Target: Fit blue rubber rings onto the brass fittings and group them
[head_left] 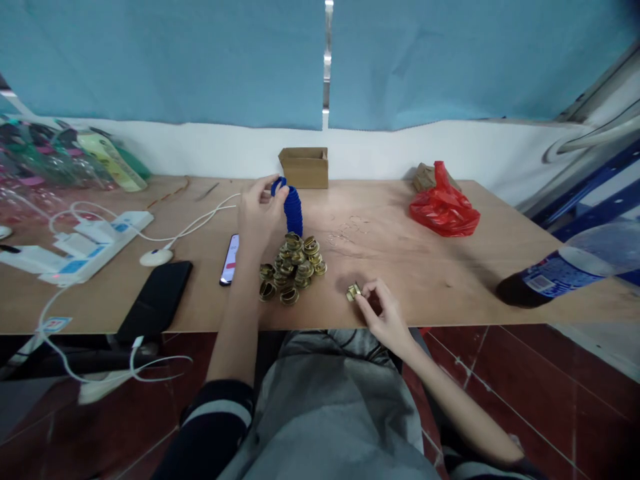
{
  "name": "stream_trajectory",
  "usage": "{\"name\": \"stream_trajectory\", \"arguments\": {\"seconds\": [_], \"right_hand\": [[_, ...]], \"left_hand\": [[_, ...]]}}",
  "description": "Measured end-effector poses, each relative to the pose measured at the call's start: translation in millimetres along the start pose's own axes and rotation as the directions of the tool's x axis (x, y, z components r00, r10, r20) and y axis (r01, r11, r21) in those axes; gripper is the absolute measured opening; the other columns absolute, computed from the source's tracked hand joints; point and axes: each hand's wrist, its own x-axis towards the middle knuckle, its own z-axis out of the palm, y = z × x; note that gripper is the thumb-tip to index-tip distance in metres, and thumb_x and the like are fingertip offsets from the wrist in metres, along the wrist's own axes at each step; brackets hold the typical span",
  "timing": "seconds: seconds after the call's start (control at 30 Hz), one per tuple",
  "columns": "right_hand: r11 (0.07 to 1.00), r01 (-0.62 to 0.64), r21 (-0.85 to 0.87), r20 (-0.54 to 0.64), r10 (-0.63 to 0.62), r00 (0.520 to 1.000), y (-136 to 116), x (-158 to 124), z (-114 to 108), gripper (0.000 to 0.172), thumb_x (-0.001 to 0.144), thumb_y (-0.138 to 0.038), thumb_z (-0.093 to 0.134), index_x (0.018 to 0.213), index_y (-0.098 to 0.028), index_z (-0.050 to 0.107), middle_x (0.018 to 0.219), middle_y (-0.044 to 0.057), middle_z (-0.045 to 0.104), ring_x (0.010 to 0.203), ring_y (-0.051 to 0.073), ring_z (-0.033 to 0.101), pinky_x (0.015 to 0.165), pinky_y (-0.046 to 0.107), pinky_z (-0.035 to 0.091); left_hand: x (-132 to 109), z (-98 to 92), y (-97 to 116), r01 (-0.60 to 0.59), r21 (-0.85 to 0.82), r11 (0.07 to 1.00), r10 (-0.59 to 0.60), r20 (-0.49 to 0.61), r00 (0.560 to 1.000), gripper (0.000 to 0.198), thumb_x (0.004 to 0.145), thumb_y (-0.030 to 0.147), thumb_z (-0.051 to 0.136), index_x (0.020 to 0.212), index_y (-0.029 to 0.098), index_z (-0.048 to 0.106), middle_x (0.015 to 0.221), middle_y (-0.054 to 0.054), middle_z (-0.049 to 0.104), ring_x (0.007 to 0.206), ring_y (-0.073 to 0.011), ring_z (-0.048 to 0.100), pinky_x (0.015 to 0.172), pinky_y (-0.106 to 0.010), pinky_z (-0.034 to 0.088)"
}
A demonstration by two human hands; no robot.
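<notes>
My left hand is closed in a pinch on a blue ring at the top of a curved stack of blue rings. My right hand, low over the front of the table, grips a small gold-coloured metal piece between thumb and fingertips. Between the hands lies a heap of round gold-coloured metal pieces, just in front of the blue stack. Their exact kind is too small to tell.
A lit phone, a dark phone and a power strip with white cables are on the left. An open cardboard box stands by the wall. To the right are a red plastic bag and a large drink bottle.
</notes>
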Motion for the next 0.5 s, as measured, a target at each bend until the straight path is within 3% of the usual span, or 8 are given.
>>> {"name": "stream_trajectory", "arguments": {"seconds": [0.07,0.17,0.37,0.5], "right_hand": [[1.0,0.001,0.002,0.002,-0.001,1.0,-0.7,0.2,-0.8,0.014,0.1,-0.027,0.055,0.088,-0.022,0.05,0.081,0.0,0.052,0.071,0.015,0.051,0.067,0.028,0.041],[1.0,0.006,0.003,0.007,-0.006,1.0,-1.6,0.6,-1.0,0.013,0.1,-0.027,0.054,0.089,-0.022,0.05,0.081,0.0,0.052,0.072,0.016,0.051,0.067,0.029,0.041],[1.0,-0.008,-0.007,0.013,0.008,1.0,-1.7,0.8,-1.0,0.015,0.1,-0.027,0.054,0.087,-0.023,0.049,0.082,0.001,0.052,0.073,0.017,0.051,0.066,0.03,0.041],[1.0,-0.011,0.0,0.012,0.011,1.0,-1.2,0.0,-0.4,0.015,0.1,-0.028,0.054,0.087,-0.022,0.049,0.081,0.0,0.052,0.073,0.017,0.052,0.067,0.03,0.042]], "left_hand": [[21.6,7.8,-9.1,-0.005,0.042,0.999,0.004,0.032,0.999,0.03,0.091,0.029,0.069,0.12,0.022,0.068,0.107,-0.003,0.071,0.092,-0.0156,0.064,0.092,-0.037,0.054],[37.7,16.9,-21.0,0.005,0.088,0.996,-0.013,0.093,0.996,0.035,0.083,0.024,0.075,0.117,0.018,0.069,0.104,-0.004,0.073,0.089,-0.0159,0.064,0.09,-0.039,0.054],[44.4,30.7,-37.4,-0.042,0.179,0.983,0.011,0.171,0.985,0.048,0.082,0.035,0.07,0.124,0.014,0.063,0.106,-0.004,0.077,0.099,-0.0191,0.069,0.091,-0.04,0.055],[43.0,32.3,-34.5,-0.063,0.191,0.98,0.031,0.165,0.986,0.049,0.085,0.037,0.065,0.127,0.012,0.061,0.114,-0.007,0.075,0.111,-0.022,0.068,0.098,-0.04,0.054]]}}
